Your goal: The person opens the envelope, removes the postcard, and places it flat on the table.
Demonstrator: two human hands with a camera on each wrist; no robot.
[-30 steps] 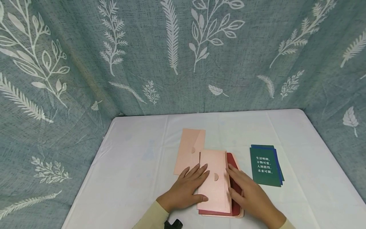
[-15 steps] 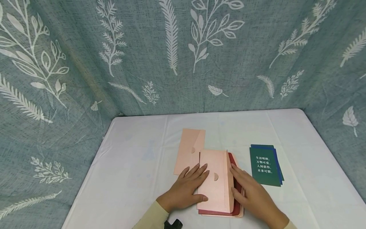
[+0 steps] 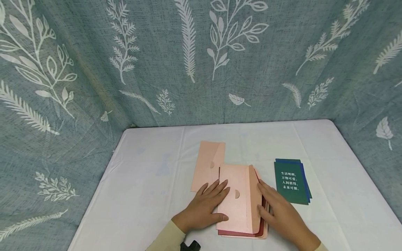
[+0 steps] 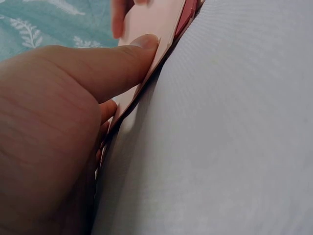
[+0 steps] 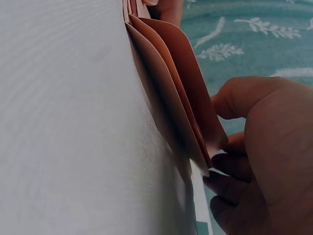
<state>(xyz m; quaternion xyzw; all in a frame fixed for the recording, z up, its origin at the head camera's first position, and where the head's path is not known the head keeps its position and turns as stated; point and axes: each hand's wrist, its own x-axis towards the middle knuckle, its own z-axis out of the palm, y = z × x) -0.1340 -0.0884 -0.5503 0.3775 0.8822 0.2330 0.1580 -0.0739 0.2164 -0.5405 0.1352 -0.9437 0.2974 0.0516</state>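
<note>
Resting on oblong pink-paper envelope [image 3: 237,209]: left hand [image 3: 205,210].

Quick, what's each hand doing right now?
Left hand: open, resting on the pale pink, rectangular paper envelope.
Right hand: open, touching the envelope's peach-coloured paper flap.

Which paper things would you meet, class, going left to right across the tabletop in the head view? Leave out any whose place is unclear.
Far pink envelope → top pink envelope of the near pile → its flap → green card with white lettering.
</note>
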